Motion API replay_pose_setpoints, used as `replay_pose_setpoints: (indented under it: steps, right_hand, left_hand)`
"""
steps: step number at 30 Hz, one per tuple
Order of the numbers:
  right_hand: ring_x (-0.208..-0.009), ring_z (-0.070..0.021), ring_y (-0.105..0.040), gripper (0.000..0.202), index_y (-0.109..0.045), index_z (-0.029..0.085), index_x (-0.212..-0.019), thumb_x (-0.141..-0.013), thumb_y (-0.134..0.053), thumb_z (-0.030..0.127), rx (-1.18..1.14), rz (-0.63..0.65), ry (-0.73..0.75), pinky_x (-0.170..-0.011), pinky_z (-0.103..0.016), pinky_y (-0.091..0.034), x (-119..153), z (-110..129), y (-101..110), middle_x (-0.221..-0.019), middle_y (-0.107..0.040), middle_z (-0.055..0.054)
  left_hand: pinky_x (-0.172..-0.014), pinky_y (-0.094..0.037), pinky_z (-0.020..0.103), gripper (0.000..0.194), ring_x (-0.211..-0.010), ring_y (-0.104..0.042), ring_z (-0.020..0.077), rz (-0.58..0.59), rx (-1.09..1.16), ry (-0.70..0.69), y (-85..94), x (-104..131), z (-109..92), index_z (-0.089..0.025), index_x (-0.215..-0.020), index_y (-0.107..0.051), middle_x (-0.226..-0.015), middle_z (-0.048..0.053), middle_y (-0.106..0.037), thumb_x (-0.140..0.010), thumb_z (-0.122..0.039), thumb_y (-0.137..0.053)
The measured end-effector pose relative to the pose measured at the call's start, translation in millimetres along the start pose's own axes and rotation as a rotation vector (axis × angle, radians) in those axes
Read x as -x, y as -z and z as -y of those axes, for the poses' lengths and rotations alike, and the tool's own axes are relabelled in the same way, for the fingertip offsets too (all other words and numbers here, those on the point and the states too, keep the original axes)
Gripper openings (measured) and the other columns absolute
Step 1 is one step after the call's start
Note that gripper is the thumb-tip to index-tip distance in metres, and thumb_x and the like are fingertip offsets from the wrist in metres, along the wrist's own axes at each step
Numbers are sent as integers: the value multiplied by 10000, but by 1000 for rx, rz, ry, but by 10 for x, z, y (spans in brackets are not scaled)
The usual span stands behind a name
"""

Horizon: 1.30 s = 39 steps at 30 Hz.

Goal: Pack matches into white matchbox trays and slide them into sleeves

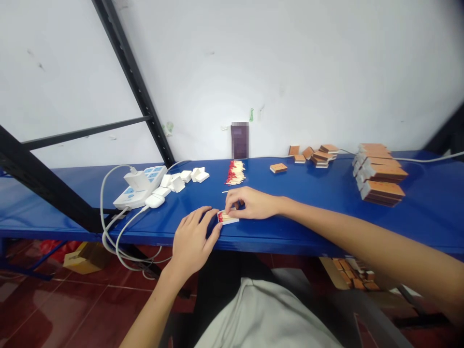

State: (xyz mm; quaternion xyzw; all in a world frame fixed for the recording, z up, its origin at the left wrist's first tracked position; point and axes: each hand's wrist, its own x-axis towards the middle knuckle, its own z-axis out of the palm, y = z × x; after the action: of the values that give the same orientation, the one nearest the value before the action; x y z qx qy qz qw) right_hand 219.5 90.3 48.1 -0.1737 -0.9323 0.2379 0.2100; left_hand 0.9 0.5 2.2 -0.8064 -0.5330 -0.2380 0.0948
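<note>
A small open matchbox tray (228, 218) with red-tipped matches in it lies near the front edge of the blue shelf (311, 208). My left hand (192, 241) rests flat beside it, fingertips touching its left end. My right hand (250, 203) sits over the tray's far side, fingers pinched down on the matches. A loose pile of red-tipped matches (235, 173) lies further back. One single match (225, 192) lies between pile and hand.
White empty trays (184, 178) sit left of the pile, by a white power strip (139, 186) with cables hanging off the edge. Brown matchbox sleeves lie scattered (315, 155) and stacked (379, 180) at right. Black frame bars (134, 77) cross the left.
</note>
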Motion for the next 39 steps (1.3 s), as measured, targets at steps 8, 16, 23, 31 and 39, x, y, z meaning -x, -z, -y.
replay_pose_setpoints:
  steps: [8,16,23,31,39]
  right_hand:
    - [-695,-117,-552,108,-623,160,-946,-868,-550,176,-26,-154,-68,-662,-245,-458,-49,-27,-68,-819,-636,-9]
    - [-1188,-262,-520,371,-575,170,-1284,-936,-446,186,379,-134,-79,-999,-456,-410,-14,-349,-44,-1274,-588,-138]
    - [-947,-227,-607,257,-700,144,-1041,-913,-477,144,504,-64,-25,-870,-376,-459,-41,-303,-16,-1032,-672,-118]
    - [-974,-237,-570,332,-566,118,-1212,-900,-453,107,539,-42,-117,-817,-350,-454,2,-197,-44,-1091,-609,-153]
    - [-919,-190,-551,369,-555,136,-1256,-948,-354,119,315,-138,-49,-826,-332,-476,-53,-13,-80,-1021,-569,-115]
  left_hand:
    - [-989,-412,379,448,-1221,-525,228,-18,73,-25,12,4,8,-261,-1407,-371,-1353,39,-556,-981,-388,-423]
    - [-920,-438,351,250,-1094,-591,205,-52,182,-22,26,-4,9,-257,-1188,-546,-1211,14,-644,-969,-358,-478]
    - [-940,-454,363,252,-1095,-579,199,-61,181,-90,34,7,8,-280,-1165,-636,-1204,8,-657,-975,-308,-473]
    - [-965,-440,364,339,-1117,-566,200,-39,163,-64,41,3,9,-274,-1307,-538,-1245,23,-630,-981,-309,-450]
    - [-945,-440,353,326,-1099,-579,203,-47,162,-47,33,-1,11,-260,-1292,-518,-1237,30,-635,-978,-323,-459]
